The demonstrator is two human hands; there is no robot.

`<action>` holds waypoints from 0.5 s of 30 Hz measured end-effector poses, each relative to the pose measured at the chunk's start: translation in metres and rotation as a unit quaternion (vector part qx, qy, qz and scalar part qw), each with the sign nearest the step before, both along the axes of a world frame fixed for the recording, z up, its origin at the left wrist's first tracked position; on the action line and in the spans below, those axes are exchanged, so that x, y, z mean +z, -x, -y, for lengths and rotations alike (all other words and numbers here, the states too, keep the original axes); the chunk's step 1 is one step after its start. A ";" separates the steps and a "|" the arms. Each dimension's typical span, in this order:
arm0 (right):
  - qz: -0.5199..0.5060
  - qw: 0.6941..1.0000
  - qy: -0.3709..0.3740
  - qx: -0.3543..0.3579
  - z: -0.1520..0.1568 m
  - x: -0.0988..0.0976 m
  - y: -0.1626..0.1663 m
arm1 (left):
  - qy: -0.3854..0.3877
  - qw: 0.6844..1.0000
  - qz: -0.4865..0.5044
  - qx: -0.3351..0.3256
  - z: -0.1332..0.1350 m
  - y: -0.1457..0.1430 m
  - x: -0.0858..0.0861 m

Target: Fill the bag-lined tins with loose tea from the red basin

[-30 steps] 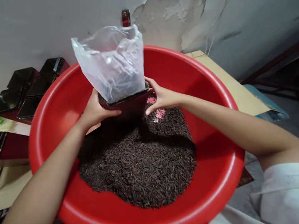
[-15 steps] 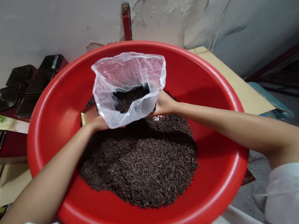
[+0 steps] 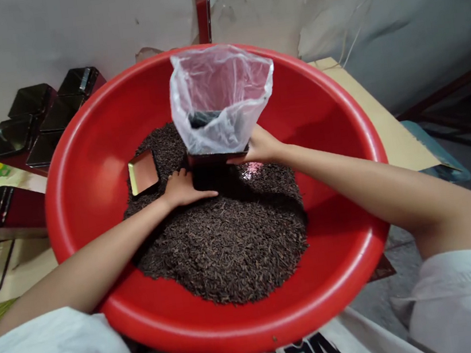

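A dark tin [image 3: 216, 159] stands in the red basin, and a clear plastic bag [image 3: 225, 99] lining it flares out above its mouth. My right hand [image 3: 261, 145] grips the tin's right side, its fingers partly under the bag. My left hand [image 3: 184, 189] lies low at the tin's left, fingers spread and thumb stretched over the heap of loose dark tea leaves [image 3: 240, 245]; it holds nothing. To its left, a small open lid [image 3: 143, 173] with a gold edge rests on the leaves. The tin's contents are mostly hidden by the bag.
The wide red basin [image 3: 353, 277] encloses the leaves. Several dark tins [image 3: 32, 102] stand to the left, with a larger one [image 3: 18, 208] nearer me. Cardboard [image 3: 388, 121] lies behind the basin's right side, and a peeling wall [image 3: 69, 30] rises at the back.
My left hand has let go of the tin and moved down onto the leaves, opening. The tin and bag have shifted right and away, tilting so less of the inside shows.
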State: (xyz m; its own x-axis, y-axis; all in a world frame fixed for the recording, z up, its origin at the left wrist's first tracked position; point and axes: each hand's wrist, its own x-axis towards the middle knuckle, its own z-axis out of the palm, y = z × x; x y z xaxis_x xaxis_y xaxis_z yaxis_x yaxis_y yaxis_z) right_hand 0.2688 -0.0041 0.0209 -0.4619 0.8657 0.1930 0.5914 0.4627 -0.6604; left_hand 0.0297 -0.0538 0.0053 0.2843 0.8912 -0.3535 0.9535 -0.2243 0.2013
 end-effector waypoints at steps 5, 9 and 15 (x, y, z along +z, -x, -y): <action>0.013 1.000 0.018 -0.017 -0.008 -0.004 -0.003 | 0.077 0.997 -0.018 0.003 -0.003 -0.009 0.013; 0.017 0.999 0.022 -0.021 -0.009 -0.003 -0.003 | 0.133 0.990 0.041 -0.008 0.014 -0.026 0.027; 0.004 1.000 0.015 0.001 -0.009 0.000 -0.003 | 0.047 0.997 0.042 -0.052 0.021 -0.036 0.035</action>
State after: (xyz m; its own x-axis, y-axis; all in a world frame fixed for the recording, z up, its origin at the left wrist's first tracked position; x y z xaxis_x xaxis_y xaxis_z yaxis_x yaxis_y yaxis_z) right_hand 0.2720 0.0048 0.0207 -0.4655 0.8698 0.1635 0.5960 0.4447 -0.6686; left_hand 0.0660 -0.0746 0.0403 0.4056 0.8195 -0.4050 0.9051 -0.2981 0.3033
